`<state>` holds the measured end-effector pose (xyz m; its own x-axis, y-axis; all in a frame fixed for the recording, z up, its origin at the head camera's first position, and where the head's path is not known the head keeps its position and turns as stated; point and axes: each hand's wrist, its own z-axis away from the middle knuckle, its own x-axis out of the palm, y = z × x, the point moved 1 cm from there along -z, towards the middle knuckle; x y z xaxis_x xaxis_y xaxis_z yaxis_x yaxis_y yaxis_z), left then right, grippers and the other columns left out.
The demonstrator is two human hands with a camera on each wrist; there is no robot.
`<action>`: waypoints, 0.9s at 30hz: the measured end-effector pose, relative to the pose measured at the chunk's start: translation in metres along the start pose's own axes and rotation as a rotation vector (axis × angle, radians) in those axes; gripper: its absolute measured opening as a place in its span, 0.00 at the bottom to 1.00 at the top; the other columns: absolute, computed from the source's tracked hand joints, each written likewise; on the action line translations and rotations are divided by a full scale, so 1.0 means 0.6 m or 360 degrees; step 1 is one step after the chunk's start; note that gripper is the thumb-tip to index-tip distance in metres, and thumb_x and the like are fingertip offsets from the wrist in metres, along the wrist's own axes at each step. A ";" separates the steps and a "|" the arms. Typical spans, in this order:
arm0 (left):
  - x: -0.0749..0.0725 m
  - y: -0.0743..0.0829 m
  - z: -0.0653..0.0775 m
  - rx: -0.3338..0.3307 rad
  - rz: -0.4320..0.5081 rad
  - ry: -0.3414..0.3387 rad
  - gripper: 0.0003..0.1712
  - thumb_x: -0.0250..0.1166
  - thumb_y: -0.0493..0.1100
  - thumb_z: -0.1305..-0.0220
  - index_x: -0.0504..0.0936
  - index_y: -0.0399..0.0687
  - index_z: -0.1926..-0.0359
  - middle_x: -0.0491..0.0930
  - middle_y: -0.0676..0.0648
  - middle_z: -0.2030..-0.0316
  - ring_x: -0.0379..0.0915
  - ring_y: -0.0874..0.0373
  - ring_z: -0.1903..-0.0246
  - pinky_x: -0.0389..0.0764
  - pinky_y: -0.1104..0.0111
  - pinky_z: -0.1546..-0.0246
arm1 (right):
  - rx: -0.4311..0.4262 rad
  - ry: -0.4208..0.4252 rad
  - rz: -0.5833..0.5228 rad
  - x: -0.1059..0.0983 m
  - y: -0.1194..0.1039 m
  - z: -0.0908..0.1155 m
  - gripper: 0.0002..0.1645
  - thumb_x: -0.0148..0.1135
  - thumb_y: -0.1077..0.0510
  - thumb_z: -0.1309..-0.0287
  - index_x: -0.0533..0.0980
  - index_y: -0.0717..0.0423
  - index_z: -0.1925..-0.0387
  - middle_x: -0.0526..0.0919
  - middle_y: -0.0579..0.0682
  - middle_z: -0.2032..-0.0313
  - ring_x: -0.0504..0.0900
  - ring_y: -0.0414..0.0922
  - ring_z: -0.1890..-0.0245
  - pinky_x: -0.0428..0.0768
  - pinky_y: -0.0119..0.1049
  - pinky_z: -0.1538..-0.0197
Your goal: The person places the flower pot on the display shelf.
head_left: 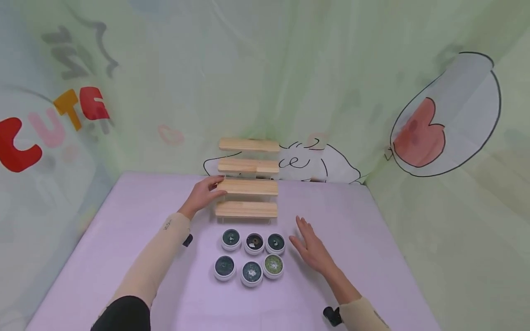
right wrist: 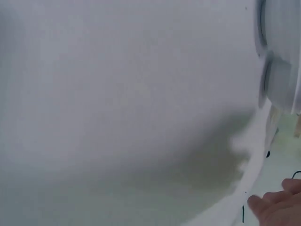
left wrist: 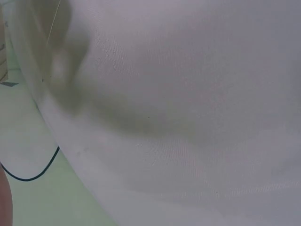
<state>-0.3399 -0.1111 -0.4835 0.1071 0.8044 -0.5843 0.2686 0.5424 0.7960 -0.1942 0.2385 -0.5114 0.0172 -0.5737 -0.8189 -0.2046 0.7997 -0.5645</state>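
Note:
A tiered wooden display stand with several pale slats on clear supports stands toward the back of the table. My left hand holds the left end of its second slat from the front, thumb at the front and fingers behind. Just in front of the stand are several round white jars in two rows, with dark green, brownish and light green contents. To their right, my right hand hovers with straight fingers and holds nothing. The right wrist view catches its fingertips and the sides of two white jars.
A pale lilac cloth covers the table. Printed fabric walls with letters and drawings close in the back and both sides. The left wrist view shows mostly cloth and shadow.

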 end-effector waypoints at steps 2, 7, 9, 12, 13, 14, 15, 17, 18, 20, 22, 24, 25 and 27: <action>-0.004 0.004 0.000 -0.0019 0.0025 -0.0016 0.34 0.67 0.46 0.45 0.69 0.41 0.39 0.67 0.43 0.38 0.65 0.50 0.39 0.69 0.62 0.38 | -0.0068 0.0021 -0.0067 0.005 -0.002 0.003 0.40 0.52 0.41 0.38 0.52 0.50 0.30 0.55 0.56 0.31 0.53 0.59 0.32 0.56 0.59 0.33; -0.014 0.011 0.000 -0.0036 0.0065 -0.0050 0.34 0.67 0.46 0.45 0.68 0.41 0.39 0.67 0.43 0.37 0.65 0.51 0.39 0.69 0.63 0.38 | -0.0144 0.0020 -0.0234 0.021 -0.006 0.000 0.41 0.58 0.43 0.42 0.56 0.50 0.32 0.59 0.51 0.32 0.60 0.51 0.33 0.64 0.47 0.34; -0.015 0.011 0.000 -0.0046 0.0068 -0.0056 0.34 0.67 0.47 0.45 0.69 0.41 0.39 0.67 0.44 0.38 0.65 0.51 0.39 0.69 0.64 0.38 | -0.0118 -0.0010 -0.0320 0.028 -0.007 -0.001 0.42 0.59 0.43 0.43 0.56 0.51 0.31 0.59 0.50 0.32 0.61 0.49 0.34 0.65 0.43 0.35; -0.015 0.006 -0.003 -0.0036 0.0061 -0.0050 0.36 0.67 0.49 0.46 0.69 0.41 0.39 0.67 0.44 0.38 0.65 0.52 0.39 0.69 0.65 0.39 | -0.0052 -0.0076 -0.0426 0.039 -0.009 -0.005 0.45 0.59 0.42 0.44 0.54 0.52 0.31 0.57 0.49 0.31 0.60 0.47 0.33 0.63 0.39 0.35; -0.015 0.005 -0.004 -0.0035 0.0063 -0.0046 0.36 0.67 0.50 0.47 0.69 0.41 0.39 0.67 0.44 0.38 0.65 0.52 0.39 0.69 0.65 0.39 | -0.0038 -0.0094 -0.0471 0.043 -0.010 -0.006 0.45 0.59 0.42 0.44 0.53 0.53 0.31 0.56 0.49 0.31 0.59 0.47 0.33 0.62 0.38 0.34; -0.015 0.003 -0.005 -0.0034 0.0064 -0.0047 0.36 0.67 0.50 0.47 0.69 0.41 0.39 0.68 0.44 0.38 0.65 0.53 0.39 0.69 0.66 0.39 | -0.0033 -0.0113 -0.0519 0.045 -0.012 -0.006 0.45 0.59 0.43 0.44 0.53 0.54 0.31 0.55 0.50 0.31 0.58 0.48 0.32 0.61 0.38 0.34; -0.014 0.002 -0.006 -0.0038 0.0064 -0.0047 0.36 0.67 0.50 0.47 0.69 0.41 0.39 0.68 0.45 0.38 0.65 0.53 0.39 0.69 0.66 0.39 | -0.0016 -0.0133 -0.0565 0.046 -0.017 -0.006 0.45 0.60 0.45 0.44 0.53 0.55 0.31 0.55 0.51 0.31 0.57 0.48 0.32 0.60 0.38 0.34; -0.012 0.001 -0.007 -0.0043 0.0060 -0.0052 0.36 0.67 0.50 0.47 0.70 0.42 0.39 0.68 0.45 0.38 0.65 0.54 0.39 0.69 0.67 0.39 | 0.0015 -0.0182 -0.0663 0.044 -0.031 -0.004 0.44 0.60 0.49 0.43 0.52 0.58 0.31 0.54 0.53 0.30 0.54 0.48 0.31 0.58 0.38 0.33; -0.012 0.002 -0.008 -0.0051 0.0056 -0.0059 0.36 0.67 0.50 0.47 0.70 0.42 0.39 0.68 0.46 0.38 0.65 0.54 0.39 0.69 0.68 0.38 | 0.0018 -0.0191 -0.0706 0.048 -0.031 -0.004 0.44 0.60 0.50 0.43 0.52 0.59 0.31 0.53 0.54 0.30 0.53 0.49 0.31 0.57 0.38 0.33; -0.012 0.003 -0.011 -0.0062 0.0046 -0.0065 0.35 0.67 0.50 0.47 0.70 0.44 0.39 0.68 0.46 0.38 0.65 0.55 0.39 0.68 0.69 0.38 | 0.0039 -0.0207 -0.0767 0.052 -0.033 -0.007 0.44 0.60 0.51 0.43 0.52 0.59 0.31 0.53 0.54 0.30 0.52 0.48 0.31 0.57 0.37 0.32; -0.013 0.004 -0.013 -0.0057 0.0048 -0.0068 0.35 0.67 0.50 0.47 0.70 0.44 0.39 0.68 0.46 0.38 0.65 0.55 0.39 0.68 0.69 0.38 | 0.0045 -0.0211 -0.0818 0.054 -0.037 -0.009 0.43 0.60 0.52 0.43 0.52 0.60 0.31 0.53 0.55 0.30 0.52 0.49 0.31 0.57 0.38 0.32; -0.013 0.004 -0.014 -0.0055 0.0053 -0.0072 0.35 0.67 0.49 0.47 0.70 0.44 0.39 0.67 0.46 0.38 0.64 0.55 0.39 0.68 0.69 0.38 | 0.0012 -0.0196 -0.0818 0.058 -0.036 -0.012 0.43 0.61 0.53 0.43 0.53 0.61 0.32 0.55 0.56 0.31 0.53 0.50 0.31 0.58 0.40 0.33; -0.013 0.003 -0.014 -0.0052 0.0062 -0.0070 0.35 0.67 0.49 0.47 0.70 0.44 0.39 0.67 0.46 0.38 0.64 0.55 0.39 0.68 0.69 0.38 | 0.0005 -0.0201 -0.0804 0.054 -0.043 -0.012 0.42 0.61 0.55 0.43 0.53 0.62 0.32 0.55 0.57 0.31 0.53 0.50 0.31 0.58 0.40 0.33; -0.012 0.001 -0.011 -0.0059 0.0071 -0.0069 0.35 0.68 0.49 0.47 0.70 0.43 0.39 0.67 0.46 0.38 0.64 0.55 0.39 0.68 0.69 0.38 | -0.0017 -0.0197 -0.0787 0.047 -0.052 -0.011 0.40 0.61 0.59 0.43 0.54 0.64 0.33 0.56 0.60 0.32 0.54 0.53 0.32 0.59 0.41 0.34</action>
<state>-0.3465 -0.1150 -0.4778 0.1598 0.8173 -0.5537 0.2272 0.5154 0.8263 -0.1939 0.1961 -0.5158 0.2301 -0.8574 -0.4604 -0.1530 0.4353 -0.8872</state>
